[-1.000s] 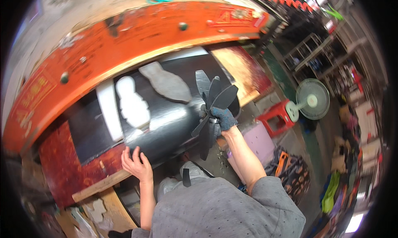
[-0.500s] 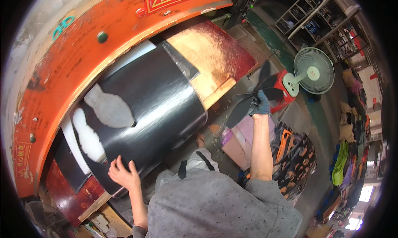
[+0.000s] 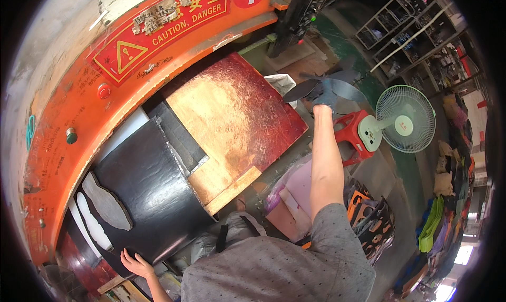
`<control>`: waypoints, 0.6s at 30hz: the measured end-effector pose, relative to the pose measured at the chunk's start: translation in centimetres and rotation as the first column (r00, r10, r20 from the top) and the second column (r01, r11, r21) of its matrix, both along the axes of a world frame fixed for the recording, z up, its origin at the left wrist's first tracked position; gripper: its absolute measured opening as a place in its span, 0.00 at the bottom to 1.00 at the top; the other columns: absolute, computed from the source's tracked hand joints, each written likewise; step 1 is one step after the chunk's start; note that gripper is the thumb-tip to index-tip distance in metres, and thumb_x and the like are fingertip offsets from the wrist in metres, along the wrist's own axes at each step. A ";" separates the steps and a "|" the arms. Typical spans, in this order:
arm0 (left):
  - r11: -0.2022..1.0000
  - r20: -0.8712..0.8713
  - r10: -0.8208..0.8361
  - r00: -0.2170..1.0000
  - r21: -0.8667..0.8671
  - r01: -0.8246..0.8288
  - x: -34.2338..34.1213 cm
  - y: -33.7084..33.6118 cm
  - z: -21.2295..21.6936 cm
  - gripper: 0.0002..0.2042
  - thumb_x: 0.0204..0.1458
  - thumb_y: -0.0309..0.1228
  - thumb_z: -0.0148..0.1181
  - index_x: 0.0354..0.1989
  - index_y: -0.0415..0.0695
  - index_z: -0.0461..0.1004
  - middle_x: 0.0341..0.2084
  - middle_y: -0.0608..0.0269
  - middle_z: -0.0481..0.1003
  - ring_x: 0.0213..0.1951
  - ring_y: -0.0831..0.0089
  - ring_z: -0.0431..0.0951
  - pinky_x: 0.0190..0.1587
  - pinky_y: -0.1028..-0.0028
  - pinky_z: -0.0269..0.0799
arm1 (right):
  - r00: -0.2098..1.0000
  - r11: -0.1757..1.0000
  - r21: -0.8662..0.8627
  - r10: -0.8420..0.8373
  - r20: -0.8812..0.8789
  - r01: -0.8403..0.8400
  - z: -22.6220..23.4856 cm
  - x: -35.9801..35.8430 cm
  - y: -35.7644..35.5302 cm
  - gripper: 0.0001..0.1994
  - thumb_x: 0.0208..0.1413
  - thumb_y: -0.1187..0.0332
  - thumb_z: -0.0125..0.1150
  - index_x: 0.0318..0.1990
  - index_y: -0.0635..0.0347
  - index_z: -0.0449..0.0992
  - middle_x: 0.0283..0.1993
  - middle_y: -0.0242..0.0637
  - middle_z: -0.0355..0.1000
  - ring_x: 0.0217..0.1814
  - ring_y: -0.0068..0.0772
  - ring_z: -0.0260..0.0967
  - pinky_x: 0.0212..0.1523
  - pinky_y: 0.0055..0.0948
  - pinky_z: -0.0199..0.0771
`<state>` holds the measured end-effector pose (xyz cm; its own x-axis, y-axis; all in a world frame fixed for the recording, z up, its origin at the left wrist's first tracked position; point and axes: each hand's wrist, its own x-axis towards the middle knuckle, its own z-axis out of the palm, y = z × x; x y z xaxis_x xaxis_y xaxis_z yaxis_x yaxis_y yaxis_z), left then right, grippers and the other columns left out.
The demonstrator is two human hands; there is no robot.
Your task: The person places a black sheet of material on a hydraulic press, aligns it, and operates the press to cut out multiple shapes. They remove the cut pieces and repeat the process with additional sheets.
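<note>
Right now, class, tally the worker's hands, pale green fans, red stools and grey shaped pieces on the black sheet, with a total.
Left hand and right hand: 2
Pale green fan: 1
Red stool: 1
Grey shaped piece on the black sheet: 1
Total: 5
The dark pieces at the right hand are too blurred to count.

Right grip (image 3: 324,95) seemingly holding dark pieces (image 3: 346,90), black sheet (image 3: 153,183)
</note>
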<state>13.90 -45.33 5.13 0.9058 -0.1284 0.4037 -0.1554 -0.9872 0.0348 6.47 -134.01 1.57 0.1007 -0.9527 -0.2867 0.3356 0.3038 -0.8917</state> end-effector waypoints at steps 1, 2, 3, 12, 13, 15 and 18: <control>1.000 -0.011 -0.003 1.000 -0.005 0.003 0.0 0.0 0.0 0.26 0.60 0.47 0.42 0.59 0.39 0.65 0.57 0.45 0.64 0.58 0.49 0.63 0.61 0.57 0.55 | 0.990 0.991 -0.110 0.067 -0.123 -0.081 -1.5 0.8 -0.4 0.11 0.54 0.60 0.60 0.37 0.57 0.76 0.34 0.33 0.72 0.36 0.30 0.69 0.40 0.32 0.69; 1.000 -0.016 -0.008 1.000 -0.012 0.007 -0.1 0.0 0.1 0.26 0.60 0.46 0.42 0.59 0.39 0.65 0.57 0.45 0.64 0.59 0.49 0.62 0.62 0.57 0.55 | 0.941 0.988 -0.085 0.097 -0.324 -0.131 -2.7 1.2 -0.5 0.11 0.54 0.59 0.60 0.36 0.57 0.76 0.33 0.33 0.72 0.35 0.29 0.69 0.39 0.31 0.69; 1.000 -0.024 0.001 1.000 -0.031 -0.002 -0.1 0.0 0.2 0.26 0.60 0.46 0.43 0.59 0.39 0.65 0.57 0.45 0.64 0.59 0.49 0.62 0.62 0.57 0.54 | 0.838 0.956 -0.130 0.159 -0.522 -0.262 -3.7 1.1 -0.3 0.11 0.54 0.59 0.59 0.36 0.56 0.75 0.33 0.32 0.72 0.35 0.28 0.69 0.37 0.31 0.68; 0.991 0.002 0.051 0.999 -0.123 -0.050 -0.1 -2.2 1.4 0.25 0.52 0.40 0.52 0.57 0.41 0.68 0.55 0.48 0.67 0.58 0.50 0.64 0.62 0.57 0.56 | 0.711 0.852 -0.273 0.152 -0.687 -0.446 3.2 -4.1 6.2 0.06 0.51 0.66 0.53 0.24 0.52 0.71 0.24 0.27 0.65 0.26 0.25 0.60 0.27 0.32 0.61; 0.991 -0.023 0.074 0.997 -0.111 -0.076 0.1 -2.4 1.7 0.25 0.47 0.38 0.55 0.56 0.43 0.70 0.54 0.51 0.68 0.57 0.52 0.65 0.61 0.58 0.57 | 0.748 0.857 -0.267 0.187 -0.637 -0.441 4.7 -4.2 8.0 0.07 0.52 0.66 0.52 0.22 0.51 0.70 0.23 0.27 0.64 0.24 0.24 0.60 0.24 0.30 0.61; 0.987 -0.011 0.097 0.995 -0.128 -0.097 -0.1 -2.9 2.4 0.24 0.42 0.35 0.58 0.52 0.46 0.72 0.51 0.55 0.70 0.56 0.55 0.66 0.60 0.58 0.58 | 0.820 0.840 -0.255 0.325 -0.471 -0.479 7.1 -3.5 12.7 0.11 0.54 0.67 0.48 0.20 0.50 0.67 0.21 0.27 0.63 0.21 0.23 0.59 0.20 0.26 0.60; 0.974 -0.024 0.081 0.996 -0.209 -0.084 0.1 -3.3 3.4 0.25 0.43 0.39 0.60 0.54 0.48 0.71 0.52 0.56 0.66 0.58 0.54 0.63 0.62 0.52 0.54 | 0.821 0.796 -0.251 0.463 -0.334 -0.551 8.5 -0.9 22.9 0.11 0.58 0.61 0.58 0.41 0.58 0.77 0.33 0.32 0.75 0.33 0.24 0.71 0.33 0.22 0.72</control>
